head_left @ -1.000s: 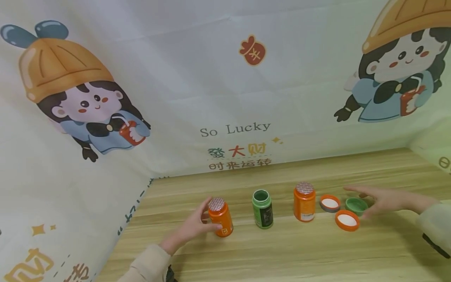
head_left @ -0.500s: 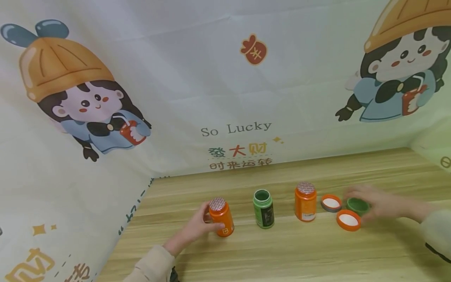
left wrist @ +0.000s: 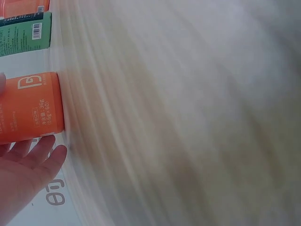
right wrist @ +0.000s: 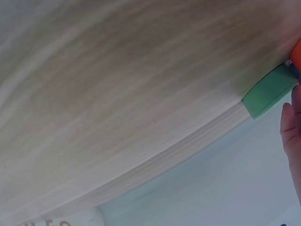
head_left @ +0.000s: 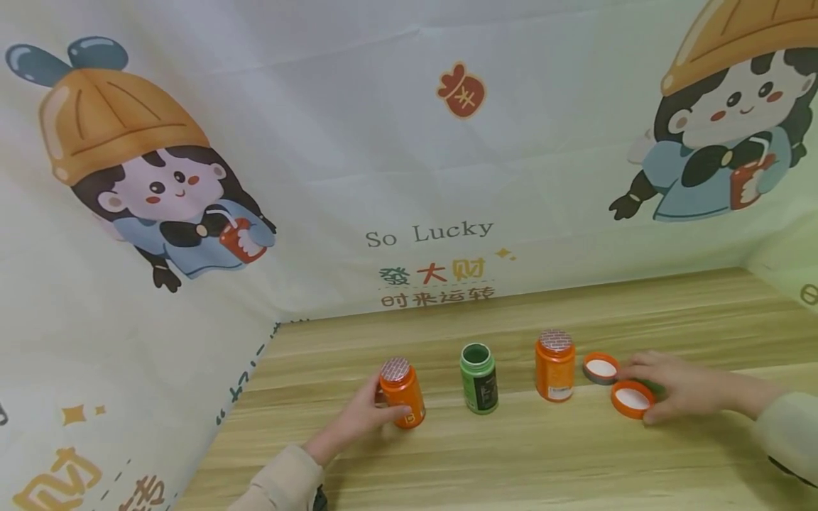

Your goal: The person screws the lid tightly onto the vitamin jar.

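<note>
My left hand grips an orange bottle standing at the left, its thumb across the front and its fingers behind. In the left wrist view the label of the orange bottle faces the camera. At the right, my right hand reaches over the lids, fingers extended and spread. Its thumb is beside the near rim of an orange lid, which lies flat with its white inside up. A green lid is mostly hidden under this hand; more of the green lid shows in the right wrist view.
An uncapped green bottle stands in the middle of the wooden table. Right of it is another orange bottle with a brick-patterned top. An orange-and-grey lid lies beside it. A printed cloth hangs behind.
My right hand has come down and moved left, from around the green lid to the orange lid, covering most of the green one. My left hand stays at the orange bottle.
</note>
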Tool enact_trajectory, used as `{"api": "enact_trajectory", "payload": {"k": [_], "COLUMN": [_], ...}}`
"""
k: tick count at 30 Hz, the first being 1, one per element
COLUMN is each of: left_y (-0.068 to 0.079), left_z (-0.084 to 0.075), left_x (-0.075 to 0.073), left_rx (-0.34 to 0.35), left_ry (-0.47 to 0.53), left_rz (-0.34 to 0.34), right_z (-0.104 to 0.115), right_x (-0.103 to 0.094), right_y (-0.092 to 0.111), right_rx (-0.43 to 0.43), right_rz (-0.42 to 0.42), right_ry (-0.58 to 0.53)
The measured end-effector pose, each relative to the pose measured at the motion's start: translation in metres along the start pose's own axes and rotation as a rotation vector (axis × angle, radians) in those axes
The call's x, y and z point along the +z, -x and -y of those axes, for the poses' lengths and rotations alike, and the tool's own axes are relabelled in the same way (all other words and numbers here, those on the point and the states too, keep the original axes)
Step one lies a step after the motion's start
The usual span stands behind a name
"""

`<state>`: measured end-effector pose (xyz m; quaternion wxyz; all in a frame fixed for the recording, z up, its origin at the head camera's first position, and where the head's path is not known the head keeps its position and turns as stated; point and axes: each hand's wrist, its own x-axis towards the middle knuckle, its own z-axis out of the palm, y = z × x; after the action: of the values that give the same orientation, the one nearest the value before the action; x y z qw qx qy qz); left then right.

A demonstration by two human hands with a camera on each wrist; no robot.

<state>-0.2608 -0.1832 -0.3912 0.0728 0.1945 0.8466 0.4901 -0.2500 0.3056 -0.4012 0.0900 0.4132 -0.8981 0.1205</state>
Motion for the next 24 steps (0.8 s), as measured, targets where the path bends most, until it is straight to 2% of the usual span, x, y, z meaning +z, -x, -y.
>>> {"api": "enact_trajectory", "payload": {"k": [3,7,17,24], "left_y": [0.001,0.001,0.001,0.001], "left_z": [0.000,0.000,0.003,0.003], "left_x": [0.000,0.000,0.001,0.003], "left_rx": [-0.008,-0.018,-0.020,-0.037], "left_ry": [-0.004,-0.011,-0.008,0.007], "left_rz": [-0.002,-0.006,-0.010,-0.029], "right_z": [0.001,0.003,0.001,0.004], "right_x": [-0.001,-0.003,0.000,-0.009], "right_y": [-0.004,-0.006,-0.010,-0.013], "right_rx": [-0.022,-0.005,-0.078,0.037], "right_rz": [0.000,0.027,-0.031,0.046], "right_ry": [-0.002,-0.025,-0.033,-0.083]}}
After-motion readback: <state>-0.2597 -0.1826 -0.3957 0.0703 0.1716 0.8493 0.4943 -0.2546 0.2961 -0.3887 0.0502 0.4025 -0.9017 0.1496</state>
